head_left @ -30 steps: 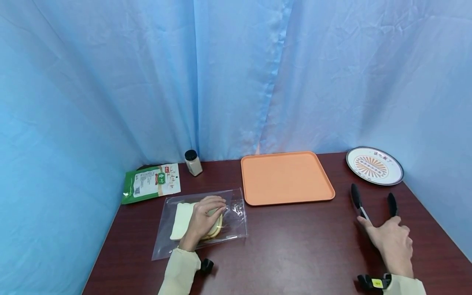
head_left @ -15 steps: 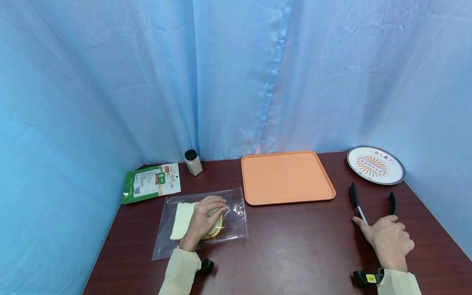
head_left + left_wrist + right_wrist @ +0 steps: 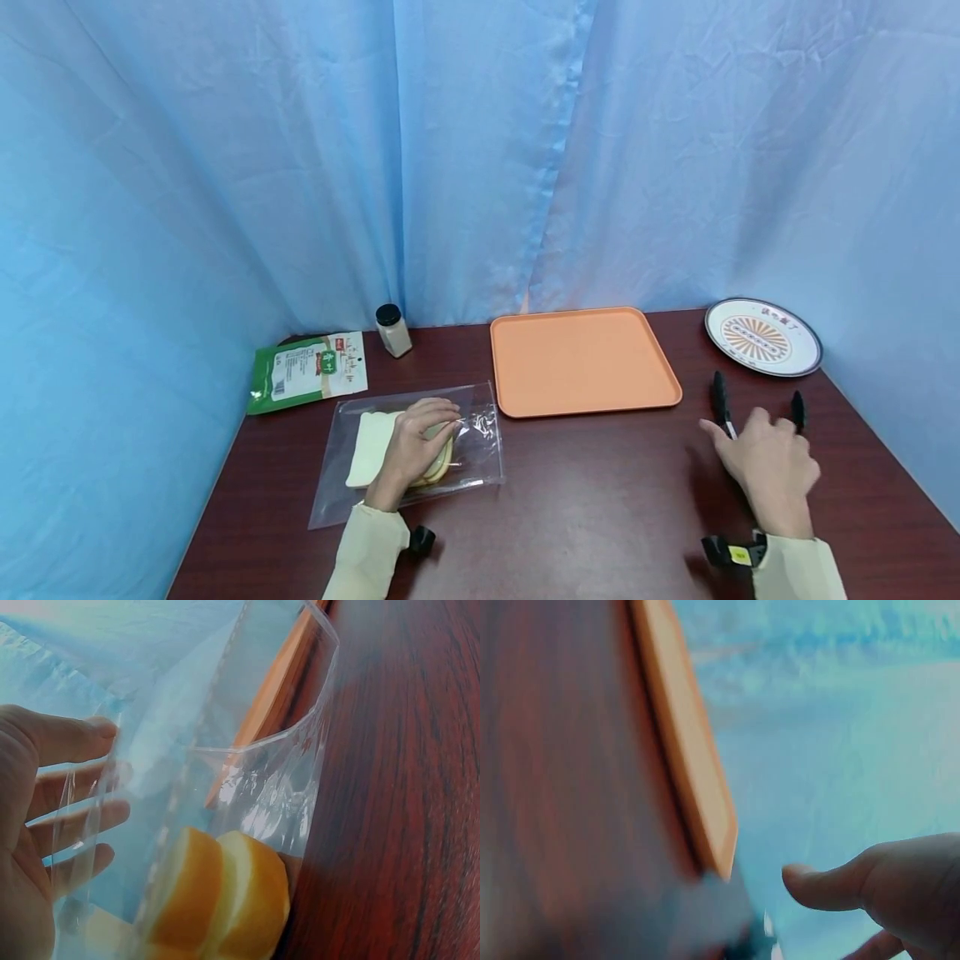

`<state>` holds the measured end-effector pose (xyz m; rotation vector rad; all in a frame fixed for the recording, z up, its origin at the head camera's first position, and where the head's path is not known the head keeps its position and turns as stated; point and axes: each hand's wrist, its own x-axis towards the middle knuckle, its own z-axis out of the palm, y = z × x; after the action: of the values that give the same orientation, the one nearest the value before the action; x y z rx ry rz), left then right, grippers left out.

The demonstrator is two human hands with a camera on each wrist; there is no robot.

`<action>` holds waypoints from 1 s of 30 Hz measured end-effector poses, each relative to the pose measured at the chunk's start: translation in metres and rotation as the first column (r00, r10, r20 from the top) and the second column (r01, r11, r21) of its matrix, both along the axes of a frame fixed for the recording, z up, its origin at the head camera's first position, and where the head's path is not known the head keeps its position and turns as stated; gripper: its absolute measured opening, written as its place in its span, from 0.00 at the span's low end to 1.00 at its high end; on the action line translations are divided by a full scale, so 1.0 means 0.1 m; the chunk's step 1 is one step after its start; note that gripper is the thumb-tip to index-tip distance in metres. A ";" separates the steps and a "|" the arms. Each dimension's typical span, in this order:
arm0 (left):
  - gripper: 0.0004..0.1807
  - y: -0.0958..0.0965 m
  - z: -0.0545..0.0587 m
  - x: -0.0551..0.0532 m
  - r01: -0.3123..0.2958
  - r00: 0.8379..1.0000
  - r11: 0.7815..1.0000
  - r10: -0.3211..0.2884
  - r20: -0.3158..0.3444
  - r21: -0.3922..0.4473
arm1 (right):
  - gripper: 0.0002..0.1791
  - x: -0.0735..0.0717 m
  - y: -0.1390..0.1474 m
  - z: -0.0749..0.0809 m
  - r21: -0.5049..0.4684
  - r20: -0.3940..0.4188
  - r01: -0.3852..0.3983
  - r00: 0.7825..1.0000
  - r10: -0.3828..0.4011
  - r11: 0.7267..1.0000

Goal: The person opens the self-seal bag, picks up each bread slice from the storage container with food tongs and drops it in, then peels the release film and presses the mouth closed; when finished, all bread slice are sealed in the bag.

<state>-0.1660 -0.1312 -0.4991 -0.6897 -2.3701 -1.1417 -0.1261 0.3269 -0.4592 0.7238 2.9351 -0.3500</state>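
Note:
My left hand point(image 3: 416, 446) pinches the upper film of a clear plastic bag point(image 3: 483, 454) between thumb and fingers, holding its mouth apart. Inside lie several bread slices point(image 3: 372, 450), partly covered by the hand; the left wrist view shows two crusted slices point(image 3: 251, 896) near the opening. Over at the right, a pair of tongs point(image 3: 721, 400) with black tips lies spread on the table. Above its handles hovers my right hand point(image 3: 772, 475), thumb held out and fingers relaxed, with no grip showing. That hand hides the handle end.
An orange tray point(image 3: 585, 362) stands at the back middle, and a patterned plate point(image 3: 763, 337) at the back right. Behind the bag are a green-and-white packet point(image 3: 307, 373) and a black-lidded jar point(image 3: 394, 333). Blue curtains point(image 3: 480, 167) enclose the table point(image 3: 592, 517).
My right hand has lifted off the tongs handles and shifted left and forward, its thumb spreading. The left hand and the bag stay as they were.

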 end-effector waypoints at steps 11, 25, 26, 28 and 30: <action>0.10 0.01 0.05 0.01 -0.033 0.999 0.998 0.034 0.019 -0.054 | 0.28 -0.38 -0.80 0.08 -0.133 -0.317 -0.450 0.863 0.392 0.883; 0.16 -0.03 0.50 -0.20 -0.035 0.983 0.975 0.073 0.167 -0.219 | 0.18 -0.89 -1.53 0.10 -0.224 -0.420 -0.656 0.732 0.536 0.721; 0.17 -0.03 0.54 -0.23 -0.030 0.977 0.971 0.078 0.197 -0.237 | 0.18 -0.92 -1.58 0.09 -0.231 -0.416 -0.663 0.729 0.543 0.712; 0.19 -0.03 0.59 -0.29 -0.016 0.963 0.964 0.087 0.256 -0.267 | 0.18 -0.97 -1.67 0.07 -0.237 -0.408 -0.674 0.723 0.558 0.700; 0.19 -0.03 0.63 -0.36 0.002 0.951 0.959 0.086 0.297 -0.284 | 0.18 -1.02 -1.76 0.06 -0.240 -0.400 -0.683 0.717 0.570 0.690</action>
<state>-0.2016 -0.1339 -0.4365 -0.5810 -2.8359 -0.9589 -0.2285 0.1510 -0.4534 -0.4549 2.9854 -0.9651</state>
